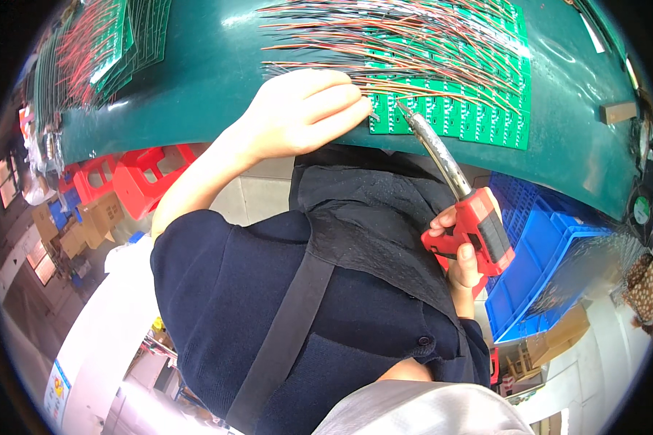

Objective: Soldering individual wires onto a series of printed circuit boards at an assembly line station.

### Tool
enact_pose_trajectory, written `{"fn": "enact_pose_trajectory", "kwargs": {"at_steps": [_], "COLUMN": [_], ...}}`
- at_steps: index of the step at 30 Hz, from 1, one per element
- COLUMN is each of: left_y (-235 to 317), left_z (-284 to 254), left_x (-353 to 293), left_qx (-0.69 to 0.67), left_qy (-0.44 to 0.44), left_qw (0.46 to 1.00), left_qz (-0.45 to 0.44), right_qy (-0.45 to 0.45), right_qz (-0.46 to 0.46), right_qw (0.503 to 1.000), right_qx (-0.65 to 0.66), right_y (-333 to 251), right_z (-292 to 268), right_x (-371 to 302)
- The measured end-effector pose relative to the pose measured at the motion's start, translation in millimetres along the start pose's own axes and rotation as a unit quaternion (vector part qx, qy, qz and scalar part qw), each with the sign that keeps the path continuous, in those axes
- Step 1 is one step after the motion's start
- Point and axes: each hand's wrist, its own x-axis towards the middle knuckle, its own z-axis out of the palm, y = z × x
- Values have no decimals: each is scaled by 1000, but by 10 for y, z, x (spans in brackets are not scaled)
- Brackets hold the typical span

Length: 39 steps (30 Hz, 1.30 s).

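Observation:
My right hand is wrapped around the red and black handle of a soldering gun. The gun's long metal barrel points up and left, with its tip at the near part of a panel of green circuit boards. Just left of that tip, my left hand has its fingers pinched together at the panel's near left corner. What they pinch is hidden, apart from a small greyish end at the fingertips. Many thin red, black and orange wires lie across the panel, their loose ends sticking out leftward.
Another stack of green boards with red wires sits at the far left of the green table. Below the table edge are red stools on the left and blue plastic crates on the right. A small brown block lies at the right.

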Motion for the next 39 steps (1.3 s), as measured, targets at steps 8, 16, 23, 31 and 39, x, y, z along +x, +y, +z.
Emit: {"fn": "enact_pose_trajectory", "kwargs": {"at_steps": [8,16,23,31,39], "left_y": [48,56,25,24,71], "left_z": [50,66,53,28,46], "left_x": [86,97,104,124,172], "left_qx": [-15,-14,-21,-21,-51], "left_qy": [-25,-22,-40,-50,-39], "left_qw": [1000,1000,999,998,998], "left_qz": [0,-1,2,3,-20], "right_qy": [21,-1,2,-13,82], "right_qz": [9,51,39,5,-23], "right_qw": [999,999,999,1000,995], "right_qx": [-29,-10,-7,13,-43], "right_y": [32,59,76,38,-48], "right_z": [-37,-140,-137,-139,12], "right_x": [-61,-76,-69,-55,-11]}}
